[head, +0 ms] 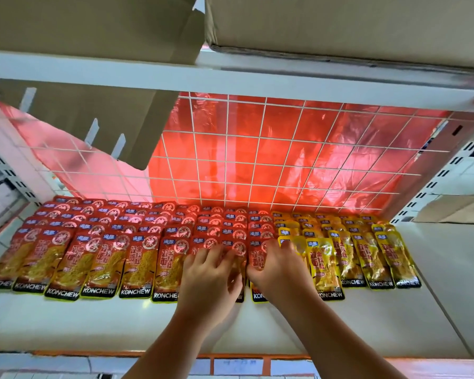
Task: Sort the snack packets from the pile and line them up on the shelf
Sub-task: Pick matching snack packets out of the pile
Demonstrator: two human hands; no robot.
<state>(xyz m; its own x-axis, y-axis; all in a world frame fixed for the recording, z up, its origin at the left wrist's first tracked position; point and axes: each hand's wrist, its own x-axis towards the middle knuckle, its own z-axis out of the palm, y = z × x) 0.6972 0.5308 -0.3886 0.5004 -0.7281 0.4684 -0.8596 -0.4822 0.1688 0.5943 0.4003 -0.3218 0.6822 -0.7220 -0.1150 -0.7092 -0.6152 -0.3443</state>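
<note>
**Caller:** Where are the packets?

**Me:** The red snack packets (137, 266) lie flat in overlapping columns on the white shelf (93, 324), from nine o'clock to the middle. The yellow snack packets (323, 263) fill the stretch toward three o'clock.

**Caller:** And your hands?

**Me:** Both reach in from six o'clock. My left hand (211, 274) lies with its fingers spread on the middle red packets. My right hand (281, 272), just beside it at three o'clock, has bent fingers over the seam where red meets yellow. I cannot tell whether it pinches a packet.

**Caller:** What surrounds them?

**Me:** At twelve o'clock a white wire grid (257, 160) stands behind the rows, with a red plastic sheet (285, 149) behind it. Above, an upper shelf (93, 72) bears two cardboard boxes (340, 23). A cardboard flap (107, 119) hangs down at ten o'clock.

**Caller:** Counts?

**Me:** Six red front packets show to the left of my hands; those beneath them are hidden. Four yellow fronts show to the right.

**Caller:** Room?

**Me:** There is bare shelf between the front row and the orange edge strip (257, 356) at six o'clock. More lies past the yellow rows at three o'clock.
</note>
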